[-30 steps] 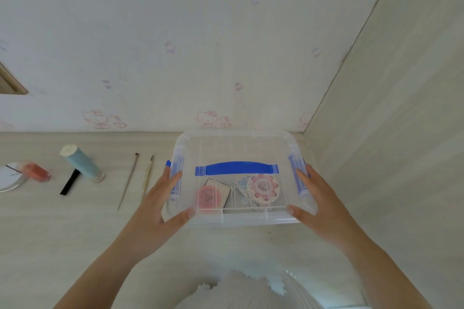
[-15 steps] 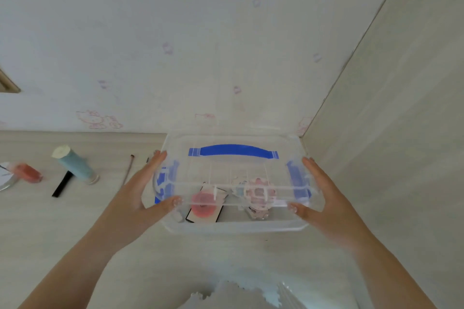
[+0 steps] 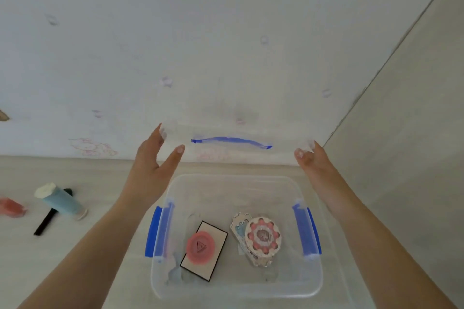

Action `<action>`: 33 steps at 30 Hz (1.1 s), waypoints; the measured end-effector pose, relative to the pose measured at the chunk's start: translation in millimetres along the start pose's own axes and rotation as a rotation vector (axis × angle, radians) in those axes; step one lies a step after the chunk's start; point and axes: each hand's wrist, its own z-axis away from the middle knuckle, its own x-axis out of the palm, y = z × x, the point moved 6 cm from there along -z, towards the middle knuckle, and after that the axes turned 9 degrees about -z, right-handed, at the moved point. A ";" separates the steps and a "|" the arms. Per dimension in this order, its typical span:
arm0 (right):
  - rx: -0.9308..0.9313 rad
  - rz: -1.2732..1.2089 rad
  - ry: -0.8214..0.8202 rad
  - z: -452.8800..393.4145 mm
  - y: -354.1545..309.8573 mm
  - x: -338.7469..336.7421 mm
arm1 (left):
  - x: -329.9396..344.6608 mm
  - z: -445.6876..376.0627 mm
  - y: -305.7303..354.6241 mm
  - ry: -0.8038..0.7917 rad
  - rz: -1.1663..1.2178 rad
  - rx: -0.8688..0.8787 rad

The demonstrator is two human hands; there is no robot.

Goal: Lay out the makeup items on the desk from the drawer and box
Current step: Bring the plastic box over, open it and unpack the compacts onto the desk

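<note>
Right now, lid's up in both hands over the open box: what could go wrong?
The clear lid is held only at its ends by the left hand and right hand, so it may slip onto the compacts in the box. Setting it down leftward could knock the blue tube.

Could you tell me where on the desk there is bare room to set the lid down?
Bare desk lies between the blue tube and the box, under the left forearm. The left edge is crowded: tube, black stick, pink item. Right of the box, the side wall leaves little.
</note>
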 end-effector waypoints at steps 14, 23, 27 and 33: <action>0.191 0.210 -0.050 -22.7 45.3 14.3 | 44.2 -15.2 -68.4 -0.116 -0.032 -0.413; 0.344 0.256 -0.062 -35.1 68.9 13.7 | 54.9 -11.6 -88.3 -0.211 0.116 -0.611; 0.367 0.258 -0.065 -37.4 78.4 12.7 | 58.5 -14.0 -89.8 -0.242 0.156 -0.630; 0.344 0.229 -0.073 -33.7 73.3 13.1 | 57.6 -16.8 -84.3 -0.257 0.127 -0.620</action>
